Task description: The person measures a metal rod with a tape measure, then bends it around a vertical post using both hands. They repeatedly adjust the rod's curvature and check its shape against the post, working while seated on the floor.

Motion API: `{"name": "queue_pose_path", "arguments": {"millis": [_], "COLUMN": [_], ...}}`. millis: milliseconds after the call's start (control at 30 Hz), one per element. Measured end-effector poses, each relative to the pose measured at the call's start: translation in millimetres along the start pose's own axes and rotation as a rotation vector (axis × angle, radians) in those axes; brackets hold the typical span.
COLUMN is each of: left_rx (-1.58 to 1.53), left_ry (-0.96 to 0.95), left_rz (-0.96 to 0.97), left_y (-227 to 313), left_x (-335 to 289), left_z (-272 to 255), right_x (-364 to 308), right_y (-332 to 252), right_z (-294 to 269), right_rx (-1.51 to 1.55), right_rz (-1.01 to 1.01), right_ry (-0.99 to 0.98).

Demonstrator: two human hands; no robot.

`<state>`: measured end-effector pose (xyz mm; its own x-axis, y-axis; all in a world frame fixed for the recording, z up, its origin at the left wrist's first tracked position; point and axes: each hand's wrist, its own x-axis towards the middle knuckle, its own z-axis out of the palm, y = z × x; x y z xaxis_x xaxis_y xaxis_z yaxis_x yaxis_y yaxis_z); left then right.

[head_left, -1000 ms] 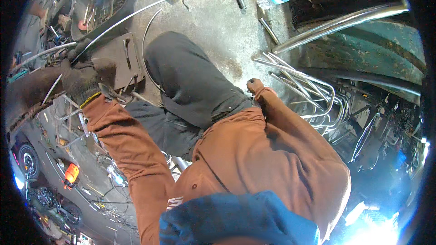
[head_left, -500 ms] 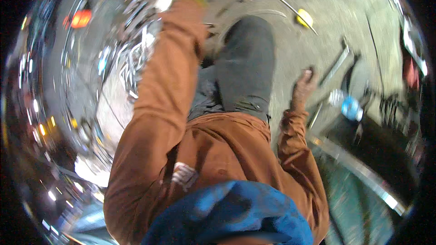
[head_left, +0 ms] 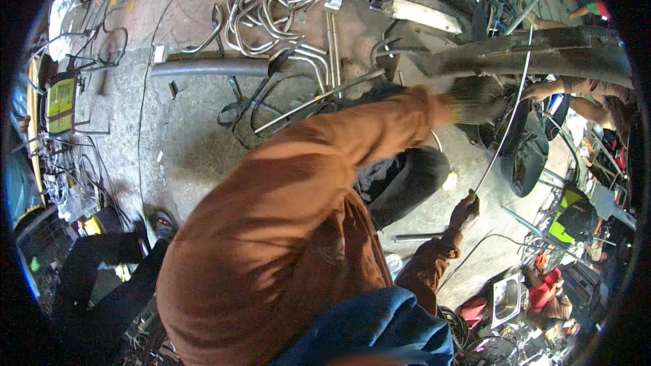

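Right of centre, our bare right hand (head_left: 465, 210) has its fingers closed on the lower end of a thin pale strip (head_left: 503, 137), which slants toward the upper right of the frame, crossing a long dark beam (head_left: 583, 51). Our gloved left hand (head_left: 478, 100) is at the beam's lower edge; we cannot tell whether it grips anything. At the right, we see another person's hand (head_left: 544, 89) beside the strip. Bent metal tubes (head_left: 271, 13) lie heaped at upper centre-left.
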<state>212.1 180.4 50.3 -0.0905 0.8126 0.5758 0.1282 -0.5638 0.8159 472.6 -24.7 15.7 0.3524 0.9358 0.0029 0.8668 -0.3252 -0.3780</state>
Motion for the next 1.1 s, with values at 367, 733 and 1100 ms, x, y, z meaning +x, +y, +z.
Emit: {"name": "queue_pose_path", "arguments": {"millis": [367,733,1100], "left_rx": [0.853,1.015,1.155], "left_ry": [-0.845,-0.853,-0.69], "left_rz": [-0.715,-0.472,0.252], "left_y": [-157,-71,81], "left_x": [-185,-88,21], "left_z": [-231,-325,-342], "right_x": [-5,0,-23], "right_y": [-47,-62,-71], "right_z": [-10,-69,-92], "right_rx": [0.313,0.261,0.302], "right_rz": [-0.182,-0.21,-0.406], "right_ry": [0.197,0.278,0.165]}}
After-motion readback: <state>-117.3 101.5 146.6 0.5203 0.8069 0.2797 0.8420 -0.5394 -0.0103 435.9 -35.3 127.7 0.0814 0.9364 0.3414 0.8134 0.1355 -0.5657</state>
